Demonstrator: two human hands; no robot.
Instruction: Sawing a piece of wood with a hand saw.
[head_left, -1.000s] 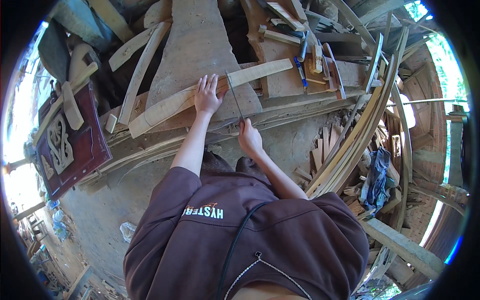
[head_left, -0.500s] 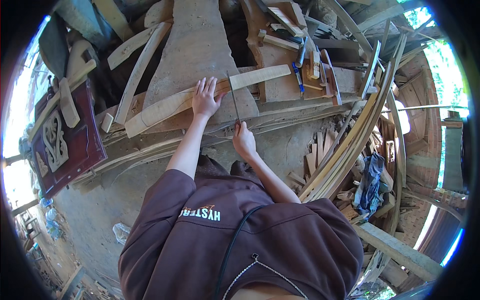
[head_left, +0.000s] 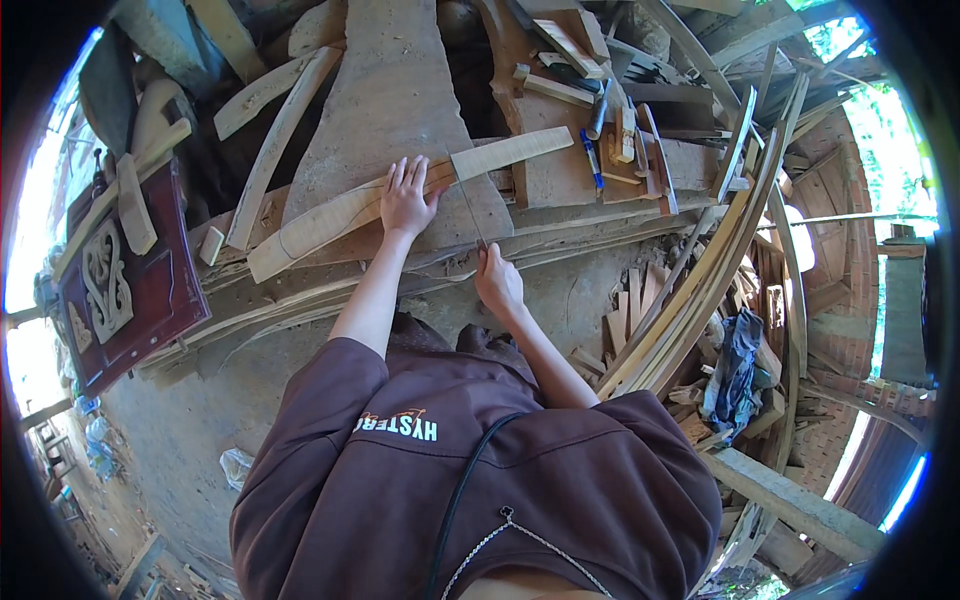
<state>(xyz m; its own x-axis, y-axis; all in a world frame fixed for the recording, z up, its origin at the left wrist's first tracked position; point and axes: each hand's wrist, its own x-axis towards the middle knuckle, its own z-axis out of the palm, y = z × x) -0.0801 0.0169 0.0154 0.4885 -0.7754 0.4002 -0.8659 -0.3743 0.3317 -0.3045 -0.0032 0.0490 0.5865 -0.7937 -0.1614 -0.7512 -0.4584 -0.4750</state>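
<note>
A long, pale, slightly curved wooden board (head_left: 325, 223) lies across the workbench, its right part reaching past a wide rough plank (head_left: 385, 100). My left hand (head_left: 408, 197) rests flat on the board with fingers spread, pressing near its middle. Just right of those fingers, a thin handsaw (head_left: 467, 203) crosses the board, its blade at the wood. My right hand (head_left: 499, 281) is closed round the saw's handle at the near end, off the bench edge. Most of the handle is hidden in my fist.
Right on the bench lie a blue marker (head_left: 592, 160), a wooden hand plane (head_left: 625, 132) and small offcuts. Long curved strips (head_left: 690, 290) lean at the right above scrap wood. A dark red carved panel (head_left: 130, 270) stands at the left. Curved slats (head_left: 285, 145) lie behind the board.
My right hand has shifted slightly to the right, and the saw blade sits at a slightly different slant across the board. My left hand stays on the board.
</note>
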